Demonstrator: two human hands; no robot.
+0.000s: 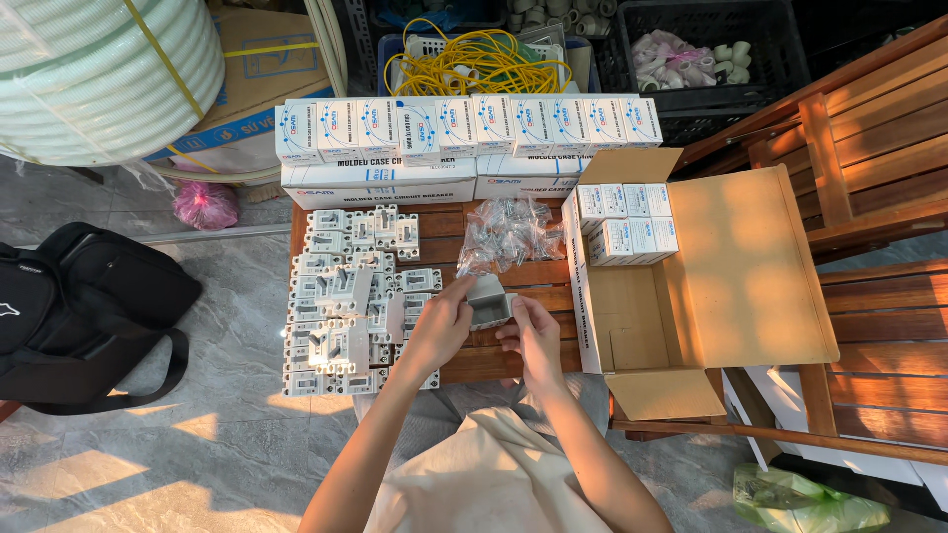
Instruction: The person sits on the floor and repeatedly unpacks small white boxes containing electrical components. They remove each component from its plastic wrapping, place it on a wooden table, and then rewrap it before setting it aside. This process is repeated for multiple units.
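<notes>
Both hands, left hand (437,328) and right hand (534,336), closed around a small grey box (489,301) held between them; loose white breakers (346,306) left of the grip, open carton (750,266) to its right.

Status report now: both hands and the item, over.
Left hand and right hand both gripping small grey-white cardboard box. Clear plastic bags lie just beyond. Nothing blocking.

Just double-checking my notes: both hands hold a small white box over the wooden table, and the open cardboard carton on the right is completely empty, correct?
Not quite. The head view shows the open cardboard carton holds several small white boxes in its far corner. The rest stands: left hand and right hand hold a small white box over the wooden table.
</notes>
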